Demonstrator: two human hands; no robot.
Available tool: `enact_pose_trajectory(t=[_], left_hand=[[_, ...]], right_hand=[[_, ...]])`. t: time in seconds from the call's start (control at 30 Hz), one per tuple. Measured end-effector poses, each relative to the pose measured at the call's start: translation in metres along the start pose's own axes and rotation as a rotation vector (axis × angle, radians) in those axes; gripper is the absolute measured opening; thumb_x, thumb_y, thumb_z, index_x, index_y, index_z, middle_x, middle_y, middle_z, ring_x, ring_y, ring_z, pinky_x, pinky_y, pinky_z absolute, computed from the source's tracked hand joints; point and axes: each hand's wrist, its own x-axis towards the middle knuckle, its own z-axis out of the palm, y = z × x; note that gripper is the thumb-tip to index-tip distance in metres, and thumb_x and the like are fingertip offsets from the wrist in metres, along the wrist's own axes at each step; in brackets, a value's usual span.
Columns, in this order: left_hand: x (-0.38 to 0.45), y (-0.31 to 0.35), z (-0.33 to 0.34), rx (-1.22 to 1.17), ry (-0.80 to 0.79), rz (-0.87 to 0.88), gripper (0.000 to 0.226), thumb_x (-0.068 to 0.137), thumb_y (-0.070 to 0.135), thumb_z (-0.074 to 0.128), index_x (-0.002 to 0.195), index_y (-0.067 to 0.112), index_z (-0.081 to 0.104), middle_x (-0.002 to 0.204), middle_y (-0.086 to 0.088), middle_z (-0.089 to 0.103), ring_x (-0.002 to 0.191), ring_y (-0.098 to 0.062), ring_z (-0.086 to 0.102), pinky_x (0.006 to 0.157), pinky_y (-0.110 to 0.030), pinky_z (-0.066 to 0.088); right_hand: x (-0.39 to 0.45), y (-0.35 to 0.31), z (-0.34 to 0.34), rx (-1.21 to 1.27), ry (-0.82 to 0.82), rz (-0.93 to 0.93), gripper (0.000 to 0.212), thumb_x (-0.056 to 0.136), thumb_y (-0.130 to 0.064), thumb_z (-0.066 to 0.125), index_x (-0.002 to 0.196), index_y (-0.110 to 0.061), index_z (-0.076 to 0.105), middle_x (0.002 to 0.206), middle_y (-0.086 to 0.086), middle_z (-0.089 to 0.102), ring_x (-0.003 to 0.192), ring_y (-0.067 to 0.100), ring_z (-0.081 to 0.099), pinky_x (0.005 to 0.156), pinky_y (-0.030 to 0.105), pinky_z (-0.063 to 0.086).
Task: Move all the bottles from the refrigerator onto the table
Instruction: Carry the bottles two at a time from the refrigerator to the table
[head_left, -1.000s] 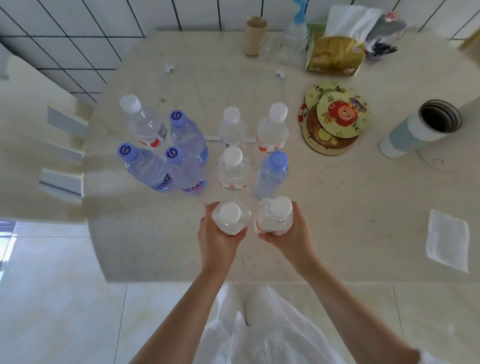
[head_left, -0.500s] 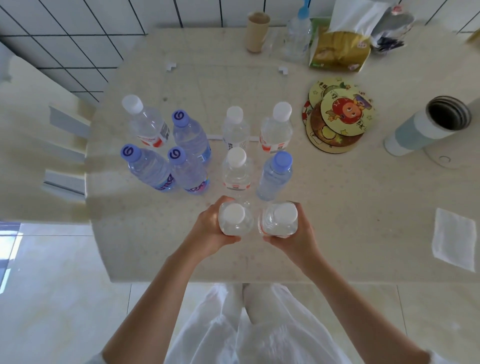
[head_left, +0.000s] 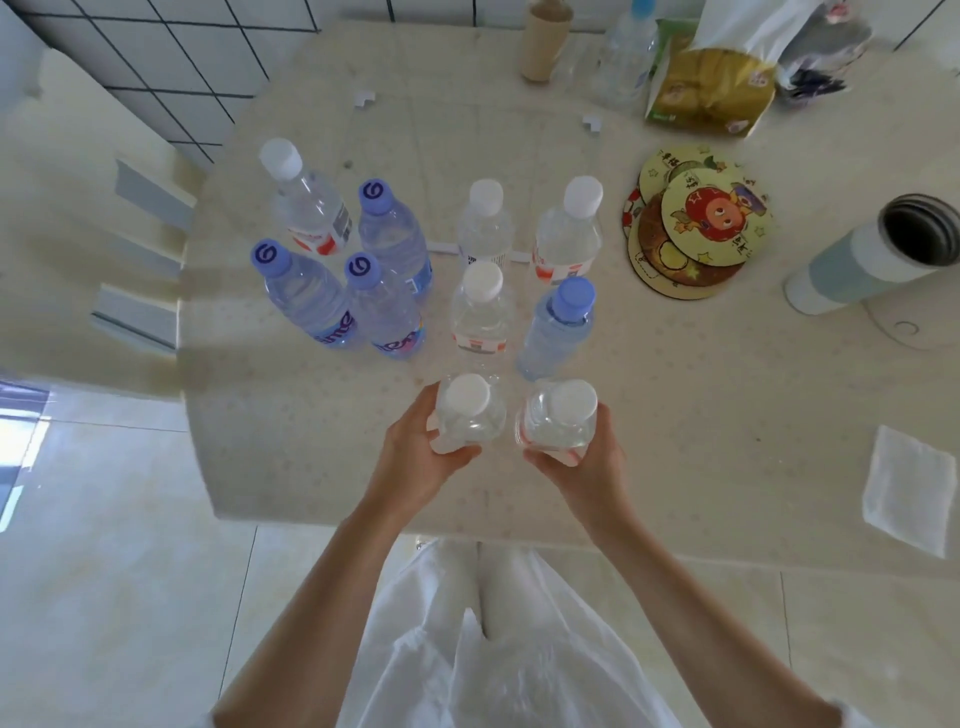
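On the beige table (head_left: 701, 405) stand several water bottles. Three have purple caps at the left (head_left: 382, 306), one white-capped bottle (head_left: 306, 202) stands behind them, and several more form two short columns in the middle, among them a blue-capped one (head_left: 558, 327). My left hand (head_left: 415, 457) grips a white-capped bottle (head_left: 467, 410) near the table's front edge. My right hand (head_left: 582, 457) grips a second white-capped bottle with a red label (head_left: 558, 415) right beside it. Both bottles are upright. The refrigerator is out of view.
Round cartoon coasters (head_left: 696, 223) lie right of the bottles, and an open grey-and-white flask (head_left: 872, 254) stands further right. A white napkin (head_left: 909, 488) lies at the front right. A paper cup (head_left: 545, 39), a spray bottle (head_left: 623, 57) and a tissue pack (head_left: 711, 88) stand at the back.
Both hands with their bottles have shifted slightly forward, closer to the standing columns. The hands still grip the bottles.
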Motion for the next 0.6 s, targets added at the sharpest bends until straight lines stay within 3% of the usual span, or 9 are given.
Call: enact_pose_trajectory(t=[0.07, 0.17, 0.23, 0.4, 0.47, 0.6], left_hand=[[-0.008, -0.001, 0.002, -0.048, 0.020, -0.020, 0.071, 0.073, 0.013, 0.084, 0.135, 0.024, 0.050, 0.111, 0.022, 0.062, 0.101, 0.008, 0.059, 0.083, -0.009, 0.048], [-0.020, -0.001, -0.002, -0.097, 0.043, -0.063, 0.057, 0.083, 0.018, 0.076, 0.135, 0.019, 0.053, 0.123, 0.012, 0.062, 0.109, -0.003, 0.060, 0.081, -0.011, 0.050], [-0.028, -0.002, -0.007, -0.126, 0.068, -0.066, 0.043, 0.087, 0.015, 0.071, 0.128, 0.016, 0.059, 0.119, 0.007, 0.067, 0.101, -0.006, 0.065, 0.077, -0.009, 0.049], [-0.069, -0.017, -0.033, -0.167, 0.023, -0.072, 0.014, 0.089, 0.019, 0.067, 0.102, 0.025, 0.067, 0.093, 0.002, 0.074, 0.090, -0.015, 0.070, 0.082, -0.025, 0.052], [-0.092, -0.027, -0.046, -0.184, -0.002, -0.082, 0.013, 0.090, 0.020, 0.065, 0.098, 0.029, 0.067, 0.091, 0.002, 0.075, 0.090, -0.017, 0.070, 0.085, -0.029, 0.054], [-0.147, -0.059, -0.077, -0.157, 0.040, -0.107, 0.019, 0.091, 0.012, 0.063, 0.100, 0.028, 0.066, 0.094, 0.000, 0.074, 0.091, -0.016, 0.070, 0.085, -0.029, 0.055]], right_hand=[[-0.006, 0.002, 0.001, 0.017, -0.006, 0.030, 0.070, 0.072, -0.019, 0.083, 0.130, -0.013, 0.043, 0.123, 0.000, 0.058, 0.105, 0.014, 0.056, 0.076, 0.006, 0.040], [-0.016, 0.009, 0.001, 0.045, -0.014, 0.084, 0.056, 0.081, -0.023, 0.075, 0.126, -0.014, 0.045, 0.127, 0.003, 0.059, 0.117, 0.019, 0.058, 0.090, 0.029, 0.046], [-0.022, 0.014, 0.000, 0.054, -0.011, 0.104, 0.045, 0.084, -0.020, 0.071, 0.122, -0.014, 0.047, 0.125, 0.004, 0.059, 0.119, 0.021, 0.057, 0.091, 0.029, 0.045], [-0.051, 0.015, 0.005, 0.009, -0.012, 0.100, 0.050, 0.087, -0.019, 0.068, 0.130, -0.010, 0.044, 0.113, 0.004, 0.059, 0.115, 0.024, 0.060, 0.097, 0.037, 0.047], [-0.071, 0.012, 0.014, -0.023, -0.045, 0.082, 0.048, 0.089, -0.018, 0.065, 0.130, -0.010, 0.043, 0.110, 0.004, 0.060, 0.113, 0.024, 0.061, 0.099, 0.039, 0.047], [-0.119, -0.003, 0.047, -0.062, -0.142, 0.017, 0.039, 0.091, -0.015, 0.062, 0.126, -0.009, 0.047, 0.111, 0.005, 0.062, 0.107, 0.019, 0.061, 0.093, 0.029, 0.046]])
